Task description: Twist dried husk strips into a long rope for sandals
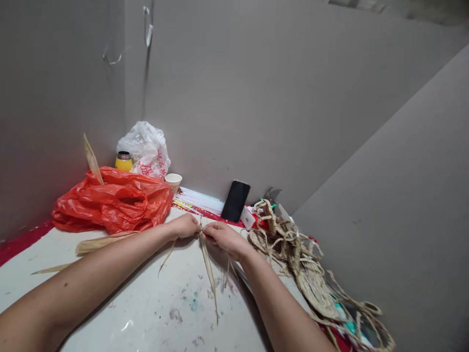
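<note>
My left hand (186,226) and my right hand (223,236) meet above the middle of the white, paint-stained board (154,303). Both are closed, their fingertips pinching a dry, straw-coloured husk strip (208,264) between them. The strip's long tapered end hangs down toward me. A thinner strand (166,257) dangles below my left hand, and short fibres (229,269) show under my right. Where the strips join is hidden by my fingers. More husk pieces (98,244) lie beside my left forearm.
A red plastic bag (113,200) lies at left, with a white bag (144,146), yellow bottle (124,162) and paper cup (173,182) behind it. A phone (235,200) leans upright near the grey wall. Braided straw cord (311,283) is heaped along the right edge.
</note>
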Motion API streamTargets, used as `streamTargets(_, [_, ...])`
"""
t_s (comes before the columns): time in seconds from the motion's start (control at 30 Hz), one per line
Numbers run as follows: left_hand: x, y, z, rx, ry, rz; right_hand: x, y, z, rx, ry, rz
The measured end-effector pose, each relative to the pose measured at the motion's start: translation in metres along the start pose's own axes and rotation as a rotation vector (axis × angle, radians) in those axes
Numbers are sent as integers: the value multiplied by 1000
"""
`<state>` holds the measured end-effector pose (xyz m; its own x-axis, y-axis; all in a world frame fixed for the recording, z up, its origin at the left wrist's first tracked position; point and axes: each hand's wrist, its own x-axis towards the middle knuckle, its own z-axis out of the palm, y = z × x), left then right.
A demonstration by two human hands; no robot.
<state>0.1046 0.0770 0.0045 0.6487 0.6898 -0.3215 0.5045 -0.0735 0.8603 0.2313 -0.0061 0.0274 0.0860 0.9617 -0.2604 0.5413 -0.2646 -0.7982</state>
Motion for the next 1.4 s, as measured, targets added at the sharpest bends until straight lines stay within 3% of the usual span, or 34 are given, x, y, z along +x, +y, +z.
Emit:
streamTargets(0.27, [1,1,-3,-154,-78,-38,-6,-3,33,-50,-76,-20])
streamTargets(0.33, [0,1,-5,-196,-107,-41,-14,-7,31,-46,-174,-6])
streamTargets(0.43, [-1,2,-8,-262,-161,-58,-23,-12,15,27,-427,29])
streamTargets(0.47, [-2,2,-9,-284,-180,-63,-23,-13,8,89,-446,38])
streamTargets(0.5, [-2,2,-11,-305,-197,-66,-22,-12,1,160,-400,41])
streamTargets(0.63, [-3,3,-14,-365,-261,-71,-3,1,-16,338,96,29])
streamTargets(0.7, [-3,2,-14,-377,-281,-73,8,8,-11,363,175,61])
streamTargets(0.9, [-2,1,-12,-363,-281,-38,16,14,14,434,35,148])
streamTargets(1.17, [-2,1,-7,-171,-256,9,17,15,5,378,-101,187])
streamTargets(1.4, [2,-5,-9,184,-58,128,17,16,5,390,-147,190])
